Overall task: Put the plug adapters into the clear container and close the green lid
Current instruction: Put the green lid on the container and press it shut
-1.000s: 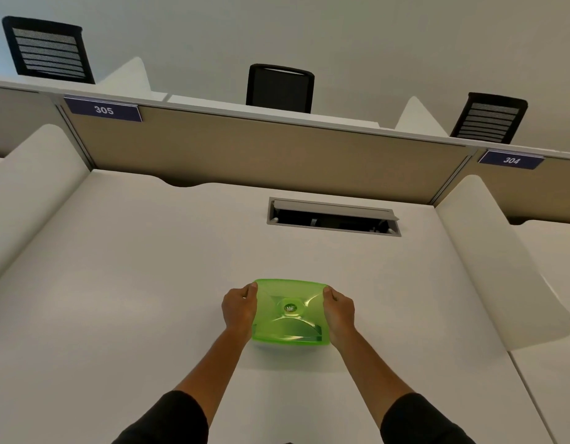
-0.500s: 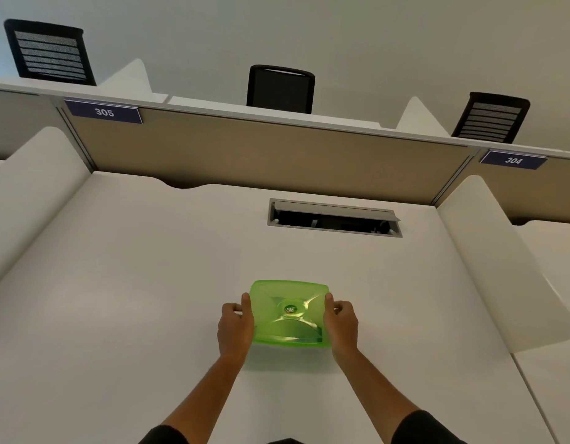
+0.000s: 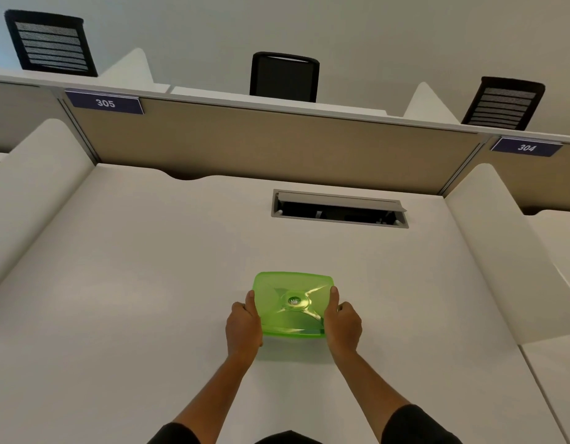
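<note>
A translucent green lid (image 3: 293, 302) covers the container in the middle of the white desk (image 3: 133, 283). The clear container under it is almost wholly hidden; only a thin front edge (image 3: 293, 331) shows. My left hand (image 3: 243, 325) grips the lid's left side with the thumb on top. On the right side, my right hand (image 3: 342, 323) holds it the same way. No plug adapters can be seen; the lid hides whatever lies inside.
An open cable hatch (image 3: 339, 209) is cut into the desk behind the container. A beige partition (image 3: 261, 142) with labels 305 (image 3: 105, 103) and 304 (image 3: 526, 147) closes the back. White side dividers (image 3: 501, 251) flank the desk. Black chairs stand beyond.
Both hands slid from the lid's far corners toward its near corners along the sides. The lid has stayed in place on the container.
</note>
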A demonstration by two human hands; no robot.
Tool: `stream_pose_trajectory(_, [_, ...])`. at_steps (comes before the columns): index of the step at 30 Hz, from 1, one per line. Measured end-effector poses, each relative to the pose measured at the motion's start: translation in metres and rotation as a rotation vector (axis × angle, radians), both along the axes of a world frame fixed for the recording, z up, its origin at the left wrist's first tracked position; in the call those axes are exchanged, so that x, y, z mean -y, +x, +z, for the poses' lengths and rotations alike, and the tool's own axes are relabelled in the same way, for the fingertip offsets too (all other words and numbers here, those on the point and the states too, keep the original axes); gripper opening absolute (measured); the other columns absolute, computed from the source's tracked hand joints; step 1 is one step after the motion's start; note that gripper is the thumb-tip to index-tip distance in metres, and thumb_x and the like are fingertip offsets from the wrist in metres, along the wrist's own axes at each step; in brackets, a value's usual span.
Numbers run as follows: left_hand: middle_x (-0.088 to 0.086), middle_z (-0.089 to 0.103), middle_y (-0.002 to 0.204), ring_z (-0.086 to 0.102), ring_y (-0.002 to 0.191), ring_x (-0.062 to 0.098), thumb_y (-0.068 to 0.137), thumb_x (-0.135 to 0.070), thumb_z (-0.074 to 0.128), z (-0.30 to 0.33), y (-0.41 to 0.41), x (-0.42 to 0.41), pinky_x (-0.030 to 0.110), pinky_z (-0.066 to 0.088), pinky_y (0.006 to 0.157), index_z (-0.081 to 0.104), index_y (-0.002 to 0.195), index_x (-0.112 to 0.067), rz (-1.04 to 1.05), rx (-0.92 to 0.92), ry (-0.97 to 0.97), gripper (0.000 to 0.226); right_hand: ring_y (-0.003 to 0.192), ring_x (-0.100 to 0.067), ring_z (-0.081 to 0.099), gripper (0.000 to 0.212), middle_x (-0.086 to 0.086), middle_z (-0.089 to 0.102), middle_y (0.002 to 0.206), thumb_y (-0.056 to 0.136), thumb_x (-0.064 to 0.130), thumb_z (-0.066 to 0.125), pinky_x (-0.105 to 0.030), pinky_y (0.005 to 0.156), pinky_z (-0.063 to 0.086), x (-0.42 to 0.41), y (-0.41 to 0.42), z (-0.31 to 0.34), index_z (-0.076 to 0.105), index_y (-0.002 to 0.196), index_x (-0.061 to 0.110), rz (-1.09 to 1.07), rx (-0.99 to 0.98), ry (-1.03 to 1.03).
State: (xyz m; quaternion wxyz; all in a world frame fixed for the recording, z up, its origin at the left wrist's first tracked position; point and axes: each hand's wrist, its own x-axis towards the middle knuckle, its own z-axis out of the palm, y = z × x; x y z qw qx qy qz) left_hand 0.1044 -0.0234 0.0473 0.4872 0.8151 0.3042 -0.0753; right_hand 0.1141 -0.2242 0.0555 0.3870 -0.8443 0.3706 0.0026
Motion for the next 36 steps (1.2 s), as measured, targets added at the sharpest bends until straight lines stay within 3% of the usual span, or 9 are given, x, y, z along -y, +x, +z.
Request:
stream_pose_trajectory(3, [0.009,0.068,0.083,0.072,0.050,0.033,0.110,-0.066,0.026,0.001,0.000,0.002,0.025,0.044,0.031,0.054,0.088,-0.017,0.038,-0.020,-0.018,0.061,0.085,-0.037,0.065,0.076,-0.012,0.071,0.083,0.105,0.065,0.036,-0.043,0.081,0.053,0.000,0.001,0.001,0.065,0.084,-0.001,0.009,-0.011,-0.004])
stream_pose_trajectory(8, [0.015,0.071,0.084,0.072,0.049,0.036,0.110,-0.063,0.022,-0.003,-0.001,0.003,0.027,0.047,0.034,0.064,0.097,-0.010,0.073,-0.035,-0.058,0.069,0.087,-0.036,0.065,0.077,-0.014,0.072,0.087,0.105,0.066,0.034,-0.042,0.082,0.052,-0.002,0.000,0.004,0.067,0.084,-0.001,0.013,-0.027,-0.012])
stream_pose_trajectory(14, [0.018,0.069,0.077,0.070,0.051,0.037,0.111,-0.058,0.019,-0.004,-0.004,0.004,0.033,0.052,0.043,0.056,0.080,-0.012,0.098,-0.006,-0.071,0.067,0.083,-0.031,0.058,0.080,-0.012,0.070,0.087,0.105,0.067,0.031,-0.039,0.079,0.047,-0.003,0.003,0.010,0.069,0.088,-0.001,0.053,-0.074,0.004])
stream_pose_trajectory(20, [0.010,0.072,0.092,0.071,0.043,0.032,0.110,-0.063,0.021,-0.002,-0.006,0.001,0.026,0.048,0.034,0.063,0.107,-0.019,0.067,-0.011,-0.062,0.061,0.082,-0.030,0.057,0.080,-0.001,0.058,0.073,0.104,0.068,0.033,-0.037,0.076,0.043,-0.003,0.002,0.012,0.069,0.087,-0.001,0.039,-0.067,0.050])
stream_pose_trajectory(24, [0.009,0.070,0.086,0.073,0.055,0.035,0.113,-0.057,0.026,-0.002,-0.008,0.001,0.022,0.043,0.033,0.055,0.103,-0.018,0.024,0.034,0.011,0.049,0.083,-0.033,0.061,0.078,-0.007,0.064,0.076,0.104,0.066,0.037,-0.038,0.075,0.044,-0.001,0.002,0.013,0.065,0.082,-0.003,0.021,-0.027,0.093])
stream_pose_trajectory(27, [0.008,0.071,0.078,0.071,0.048,0.028,0.114,-0.052,0.030,-0.005,-0.010,0.000,0.027,0.047,0.042,0.050,0.101,-0.020,0.000,0.097,0.031,0.040,0.080,-0.035,0.061,0.067,-0.008,0.061,0.072,0.105,0.059,0.045,-0.041,0.074,0.047,-0.001,0.004,0.012,0.056,0.078,-0.002,-0.008,0.054,0.130])
stream_pose_trajectory(30, [0.007,0.070,0.077,0.072,0.052,0.027,0.114,-0.045,0.038,-0.008,-0.003,0.000,0.038,0.053,0.054,0.053,0.105,-0.018,0.001,0.154,0.006,0.033,0.079,-0.036,0.062,0.055,-0.007,0.061,0.073,0.108,0.048,0.048,-0.046,0.078,0.053,-0.001,0.010,0.013,0.057,0.089,-0.003,0.012,0.111,0.159])
stream_pose_trajectory(34, [0.013,0.068,0.108,0.076,0.088,0.041,0.113,-0.027,0.048,0.001,0.022,0.001,0.058,0.060,0.085,0.062,0.121,-0.008,-0.017,0.225,-0.022,0.025,0.086,-0.037,0.067,0.037,-0.012,0.068,0.087,0.108,0.037,0.051,-0.053,0.084,0.058,0.001,0.028,0.019,0.060,0.102,0.001,0.045,0.156,0.184])
stream_pose_trajectory(36, [0.017,0.063,0.120,0.073,0.102,0.045,0.112,-0.022,0.050,0.006,0.038,0.001,0.061,0.058,0.095,0.062,0.133,-0.003,-0.040,0.226,-0.018,0.030,0.091,-0.041,0.069,0.031,-0.017,0.070,0.096,0.107,0.032,0.055,-0.057,0.085,0.059,0.002,0.042,0.021,0.061,0.106,0.002,0.049,0.158,0.212])
